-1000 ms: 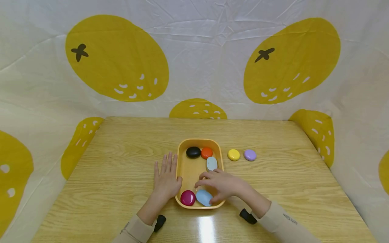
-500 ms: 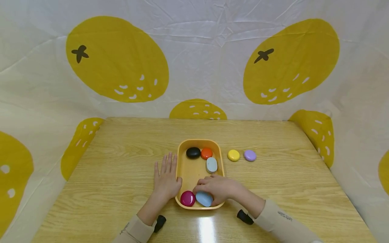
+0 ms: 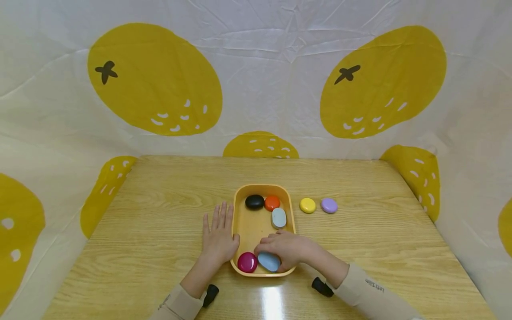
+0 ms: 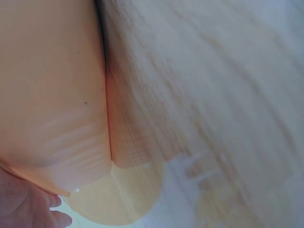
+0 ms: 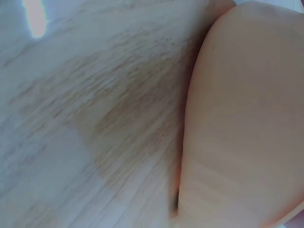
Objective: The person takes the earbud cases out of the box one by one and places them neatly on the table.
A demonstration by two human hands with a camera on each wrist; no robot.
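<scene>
A yellow-orange tray lies on the wooden table. My right hand reaches into its near right corner and grips a light blue oval pebble-like piece, fingers on the far side and thumb on the right. Just left of that piece is a round crimson one. Against the tray's left wall, my left hand lies with fingers straight and spread, its thumb at the rim. Farther up inside are a black oval piece, a red-orange one and a pale grey one. Both wrist views mostly show the tray's outer wall.
To the right of the tray, a yellow round piece and a lilac one lie side by side on the table. A white cloth with large yellow fruit prints hangs behind and at both sides.
My right hand has moved slightly down and its fingers have closed in on the light blue piece, uncovering the pale grey one. The left hand has stayed in place.
</scene>
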